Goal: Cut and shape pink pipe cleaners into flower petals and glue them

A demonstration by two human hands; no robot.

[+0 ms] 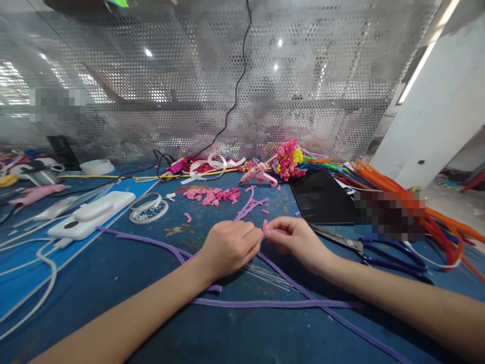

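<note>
My right hand (293, 240) pinches a short pink pipe cleaner piece (265, 226) between thumb and fingertips. Close against it, my left hand (233, 247) is closed, knuckles up, and what its fingers hold is hidden. Purple pipe cleaners (273, 304) lie under and around both hands, some crossing each other. Beyond my left hand are more purple ends (250, 205). A pile of small curled pink pieces (212, 195) sits farther back, with one loose pink piece (187, 217) nearer. Thin wires (271, 277) lie on the table below my hands.
Blue-handled scissors (394, 255) and a black tray (322, 197) are at right, beside orange pipe cleaners (379, 177). A pink glue gun (259, 174) and pink flowers (290, 159) stand at the back. At left are a white power strip (93, 215), cables and a tape roll (149, 210).
</note>
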